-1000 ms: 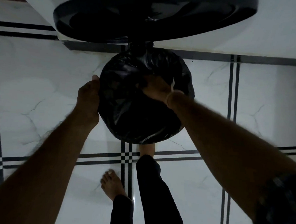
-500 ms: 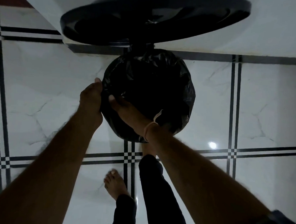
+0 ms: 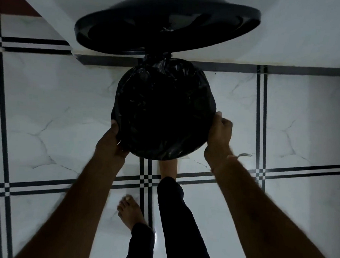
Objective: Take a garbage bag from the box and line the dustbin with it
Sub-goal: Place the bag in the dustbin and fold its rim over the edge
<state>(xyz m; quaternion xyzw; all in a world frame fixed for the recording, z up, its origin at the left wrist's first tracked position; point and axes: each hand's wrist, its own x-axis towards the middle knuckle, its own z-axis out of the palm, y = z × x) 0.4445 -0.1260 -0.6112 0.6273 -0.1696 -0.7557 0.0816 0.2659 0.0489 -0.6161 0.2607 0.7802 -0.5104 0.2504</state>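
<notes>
The left hand [image 3: 110, 143] and right hand [image 3: 219, 133] are well apart, one on each side of the dustbin's round mouth. Each has its fingers curled on the black garbage bag [image 3: 164, 112] where it folds over the rim. The left hand grips at the near-left edge and the right at the right edge, with a frayed thread [image 3: 242, 154] hanging from that wrist. The bag lies between the hands, stretched over the opening and sunk into the dark inside, with a bunch of loose plastic gathered at the far rim.

The dustbin [image 3: 157, 53] stands upright on the tiled floor [image 3: 58, 103]. Its long axis is vertical and its mouth faces straight up at the camera. A bare left foot [image 3: 130, 211] stands back from the bin, while the right foot [image 3: 168, 166] reaches to its base. Behind the bin, the round lid [image 3: 170, 26] is tipped up against the white wall [image 3: 298, 37].
</notes>
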